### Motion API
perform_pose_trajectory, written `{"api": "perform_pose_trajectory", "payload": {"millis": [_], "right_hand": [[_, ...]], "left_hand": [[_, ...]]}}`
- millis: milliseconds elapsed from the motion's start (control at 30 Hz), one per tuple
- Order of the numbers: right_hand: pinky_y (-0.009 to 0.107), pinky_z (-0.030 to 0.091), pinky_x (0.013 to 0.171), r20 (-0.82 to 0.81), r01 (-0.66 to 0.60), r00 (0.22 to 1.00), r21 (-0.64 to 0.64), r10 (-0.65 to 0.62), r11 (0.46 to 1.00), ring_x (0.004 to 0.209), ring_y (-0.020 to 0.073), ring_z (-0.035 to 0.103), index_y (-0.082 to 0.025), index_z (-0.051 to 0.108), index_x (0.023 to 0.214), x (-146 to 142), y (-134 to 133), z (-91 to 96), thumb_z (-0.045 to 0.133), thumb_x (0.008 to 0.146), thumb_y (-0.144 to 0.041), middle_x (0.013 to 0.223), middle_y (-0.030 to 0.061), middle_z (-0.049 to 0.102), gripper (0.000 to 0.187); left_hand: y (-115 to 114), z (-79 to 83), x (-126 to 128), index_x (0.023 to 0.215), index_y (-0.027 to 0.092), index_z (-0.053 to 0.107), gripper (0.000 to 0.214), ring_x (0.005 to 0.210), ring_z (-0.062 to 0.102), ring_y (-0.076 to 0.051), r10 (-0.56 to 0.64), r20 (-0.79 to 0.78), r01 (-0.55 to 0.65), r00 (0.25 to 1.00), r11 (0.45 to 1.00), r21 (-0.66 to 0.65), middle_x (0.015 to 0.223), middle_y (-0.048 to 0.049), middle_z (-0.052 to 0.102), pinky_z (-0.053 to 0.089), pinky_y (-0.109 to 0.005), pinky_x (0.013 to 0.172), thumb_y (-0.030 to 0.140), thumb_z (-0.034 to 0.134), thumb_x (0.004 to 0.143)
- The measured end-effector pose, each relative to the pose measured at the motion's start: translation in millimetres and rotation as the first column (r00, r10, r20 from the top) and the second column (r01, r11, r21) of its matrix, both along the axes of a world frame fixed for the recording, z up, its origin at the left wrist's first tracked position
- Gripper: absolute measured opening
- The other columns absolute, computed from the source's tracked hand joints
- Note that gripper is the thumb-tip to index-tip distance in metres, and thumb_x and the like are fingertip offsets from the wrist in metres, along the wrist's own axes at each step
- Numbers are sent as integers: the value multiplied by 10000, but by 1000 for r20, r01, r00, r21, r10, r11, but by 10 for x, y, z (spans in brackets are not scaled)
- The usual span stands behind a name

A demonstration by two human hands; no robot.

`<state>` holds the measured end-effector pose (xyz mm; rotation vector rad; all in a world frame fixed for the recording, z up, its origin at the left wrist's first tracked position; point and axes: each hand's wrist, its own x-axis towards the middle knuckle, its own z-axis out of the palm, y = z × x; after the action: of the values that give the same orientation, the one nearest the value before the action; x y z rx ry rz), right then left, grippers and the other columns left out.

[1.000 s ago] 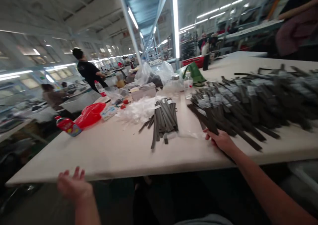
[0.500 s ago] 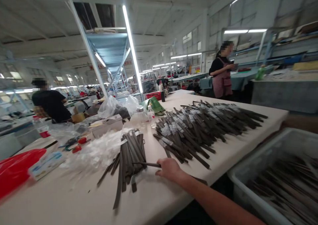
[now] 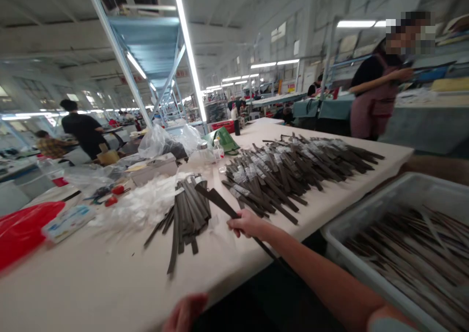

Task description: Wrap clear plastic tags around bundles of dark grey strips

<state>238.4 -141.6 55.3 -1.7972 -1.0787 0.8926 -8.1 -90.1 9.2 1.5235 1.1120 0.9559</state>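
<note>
My right hand [image 3: 246,223] is closed round a long dark strap [image 3: 220,203], lifted a little above the white table [image 3: 110,278]. The strap's far end points at a small bundle of dark straps [image 3: 186,210] lying in front of me. To the right lies a big pile of dark tagged straps [image 3: 293,168]. My left hand [image 3: 186,313] shows only as a blur at the bottom edge, below the table's near edge.
A grey bin [image 3: 388,254] full of straps stands low at the right. Clear plastic bags [image 3: 135,210], a red bag [image 3: 22,232], a packet [image 3: 68,222], bottles [image 3: 219,152] and a green bag [image 3: 225,141] lie on the far side. People stand behind.
My right hand has lifted one strap off the table and swung it toward the small bundle. My view has turned right, then tilted. My left hand went out of view, then reappeared at the bottom.
</note>
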Motion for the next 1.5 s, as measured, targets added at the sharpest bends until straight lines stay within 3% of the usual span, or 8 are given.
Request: {"api": "perform_pose_trajectory", "payload": {"millis": [100, 167, 333, 567, 800, 1100, 1367, 1500], "right_hand": [[170, 219, 314, -145, -43, 988, 48, 49, 998, 324, 41, 292, -142, 588, 712, -77, -90, 85, 533, 779, -336, 447, -57, 513, 213], [173, 202, 312, -205, -64, 976, 72, 78, 995, 323, 38, 297, -143, 584, 707, -100, -126, 107, 560, 769, -378, 448, -53, 520, 244], [175, 192, 312, -235, -74, 967, 95, 95, 993, 320, 36, 305, -148, 566, 664, -120, -181, 93, 615, 734, -390, 443, -48, 531, 257], [175, 192, 314, -240, -117, 961, 98, 138, 988, 315, 36, 295, -144, 582, 688, -127, -234, 79, 612, 736, -377, 430, -50, 531, 239], [182, 198, 316, -263, -171, 945, 107, 194, 979, 317, 38, 322, -162, 517, 610, -137, -163, 14, 591, 730, -398, 445, -42, 536, 275], [191, 288, 417, -152, -105, 981, 116, 122, 988, 409, 69, 411, -146, 578, 655, -59, -227, -136, 579, 758, -275, 462, -37, 557, 165], [179, 344, 486, 6, -43, 999, 114, 43, 993, 475, 88, 493, -140, 649, 708, -192, -359, -164, 593, 746, -215, 495, -35, 588, 100], [184, 338, 486, -60, 25, 998, 166, -16, 986, 459, 81, 444, -134, 655, 843, -187, -538, -224, 513, 885, -425, 514, -26, 602, 327]], "left_hand": [[-123, -41, 161, 941, 242, 727, 343, 874, 668, -269, -230, -11, 228, 973, 970, -81, 949, -49, 721, 557, -382, 725, 517, 628, 761], [-140, 1, 297, 1105, 197, 673, 457, 976, 651, -263, -474, 114, 486, 873, 864, -131, 1109, -104, 690, 524, -377, 811, 531, 560, 814], [-130, 158, 577, 1102, 147, 654, 503, 887, 664, -218, -550, 241, 599, 799, 763, -244, 1031, -126, 707, 490, -353, 812, 533, 617, 781], [-12, 45, 600, 1055, 157, 641, 475, 798, 618, -162, -385, 180, 408, 905, 905, -116, 973, -85, 688, 472, -304, 752, 459, 724, 698], [-142, 163, 679, 984, 142, 697, 416, 839, 643, -181, -570, 264, 628, 778, 688, -364, 896, -82, 715, 461, -291, 786, 485, 674, 748], [-158, 109, 708, 874, 110, 742, 450, 680, 641, -178, -567, 276, 625, 776, 630, -460, 710, -79, 708, 510, -314, 759, 479, 785, 621], [-74, -288, 769, 642, 141, 735, 388, 609, 597, -189, -711, 11, 675, 703, 662, -326, 604, -49, 685, 468, -300, 640, 529, 749, 627], [72, -128, 751, 639, 129, 713, 404, 652, 624, -181, -561, 198, 587, 804, 693, -419, 620, -48, 681, 500, -286, 695, 508, 817, 545]]}}
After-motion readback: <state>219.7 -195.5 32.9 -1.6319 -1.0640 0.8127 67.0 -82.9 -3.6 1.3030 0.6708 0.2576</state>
